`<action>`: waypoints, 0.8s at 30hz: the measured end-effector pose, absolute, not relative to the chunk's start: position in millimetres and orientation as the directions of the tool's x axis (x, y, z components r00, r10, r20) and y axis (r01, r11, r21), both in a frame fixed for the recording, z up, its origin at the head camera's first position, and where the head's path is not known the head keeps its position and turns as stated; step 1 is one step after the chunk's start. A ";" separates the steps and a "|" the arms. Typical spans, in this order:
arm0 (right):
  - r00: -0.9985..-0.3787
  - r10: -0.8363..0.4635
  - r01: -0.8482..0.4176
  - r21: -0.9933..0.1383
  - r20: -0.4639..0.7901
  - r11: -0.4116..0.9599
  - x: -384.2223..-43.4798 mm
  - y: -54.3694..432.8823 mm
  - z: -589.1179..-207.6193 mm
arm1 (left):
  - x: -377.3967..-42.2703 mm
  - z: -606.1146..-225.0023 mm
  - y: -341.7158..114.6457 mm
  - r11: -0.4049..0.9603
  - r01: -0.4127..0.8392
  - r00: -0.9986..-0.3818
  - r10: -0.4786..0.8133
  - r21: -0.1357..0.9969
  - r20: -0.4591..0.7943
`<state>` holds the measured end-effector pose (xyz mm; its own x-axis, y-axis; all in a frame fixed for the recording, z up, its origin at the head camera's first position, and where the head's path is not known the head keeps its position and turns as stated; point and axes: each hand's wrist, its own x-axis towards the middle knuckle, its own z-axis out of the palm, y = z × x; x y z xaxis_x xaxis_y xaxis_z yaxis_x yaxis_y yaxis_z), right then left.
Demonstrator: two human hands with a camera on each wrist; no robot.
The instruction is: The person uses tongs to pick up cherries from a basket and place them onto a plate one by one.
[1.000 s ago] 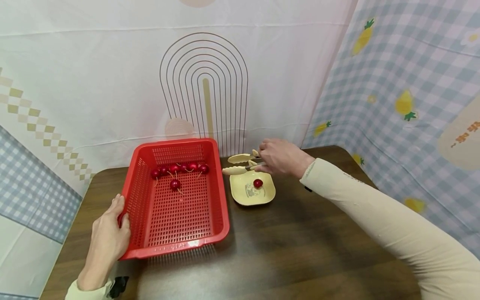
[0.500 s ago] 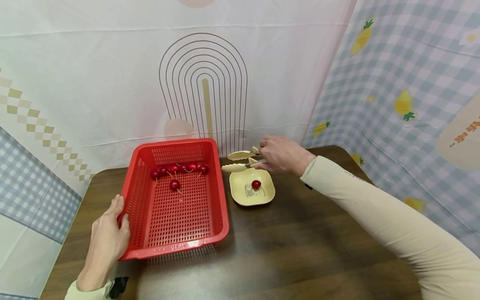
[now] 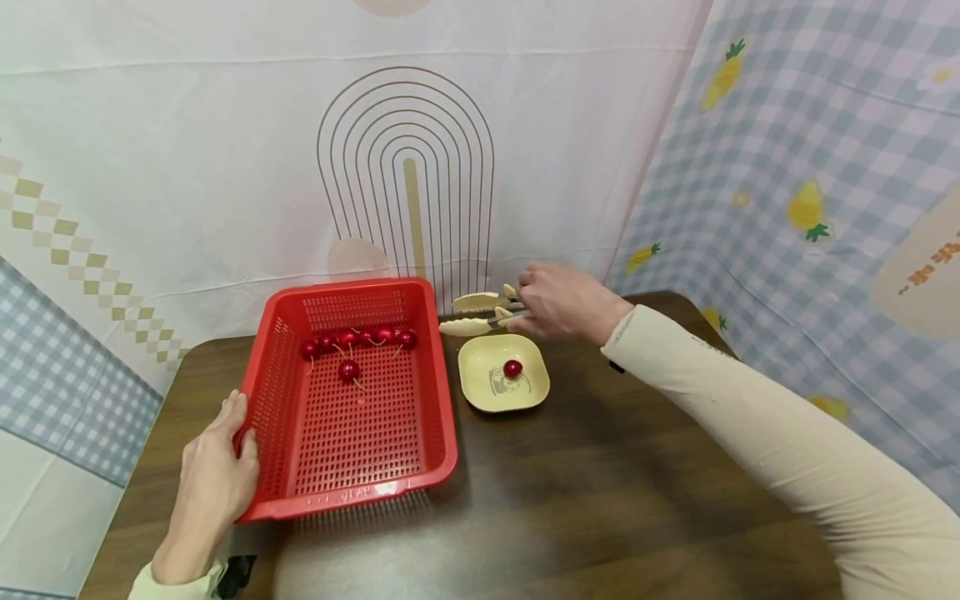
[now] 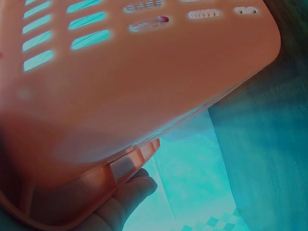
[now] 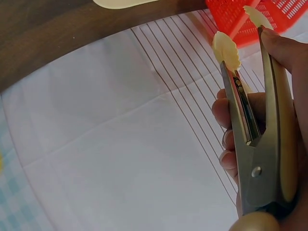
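Observation:
In the head view my left hand grips the left rim of a red perforated basket. Several dark red cherries lie in a row along the basket's back, and a single stemmed cherry sits in front of them. My right hand holds metal tongs with cream scalloped tips. The tongs are spread, with nothing between the tips in the right wrist view. Just in front of them is a small pale yellow dish holding one cherry.
Basket and dish stand side by side on a dark wooden table. A white cloth with line arches hangs close behind, and a blue checked cloth hangs at the right. A patterned cloth also borders the left side.
My right hand and the tongs have moved slightly back, off the dish's far edge. The cherry in the dish has shifted a little left. My left hand stays on the rim.

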<state>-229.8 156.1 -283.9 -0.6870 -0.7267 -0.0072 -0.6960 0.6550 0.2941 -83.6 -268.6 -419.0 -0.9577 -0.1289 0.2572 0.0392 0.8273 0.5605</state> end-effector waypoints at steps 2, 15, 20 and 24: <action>-0.684 -0.729 -0.697 0.299 -0.008 0.651 -229.8 155.3 -283.1 | -84.0 -419.4 -268.9 0.827 0.040 -0.958 -0.128 0.561 0.256; -0.675 -0.738 -0.701 0.304 0.010 0.645 -230.3 148.9 -278.6 | -85.1 -419.0 -269.6 0.826 0.029 -0.962 -0.131 0.563 0.242; -0.684 -0.729 -0.696 0.296 0.002 0.654 -230.3 145.6 -277.0 | -84.3 -417.8 -269.0 0.825 0.032 -0.960 -0.131 0.564 0.247; -0.692 -0.722 -0.692 0.298 -0.015 0.657 -230.4 143.1 -276.6 | -84.0 -418.0 -269.0 0.824 0.033 -0.961 -0.129 0.566 0.245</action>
